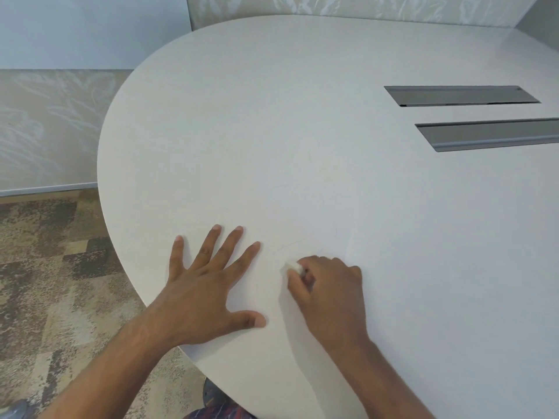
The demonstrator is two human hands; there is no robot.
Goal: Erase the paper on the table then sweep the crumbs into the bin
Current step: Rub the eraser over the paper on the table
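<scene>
Left hand [208,285], fingers spread flat, steadies white paper [272,258] on tabletop [302,116]; right hand [329,285] fingers pinch eraser [294,265] w/ tip rubbing just beyond left index fingertip.

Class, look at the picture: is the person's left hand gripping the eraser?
No. The left hand lies flat with fingers spread on the table, while the right hand pinches the small white eraser.
</scene>
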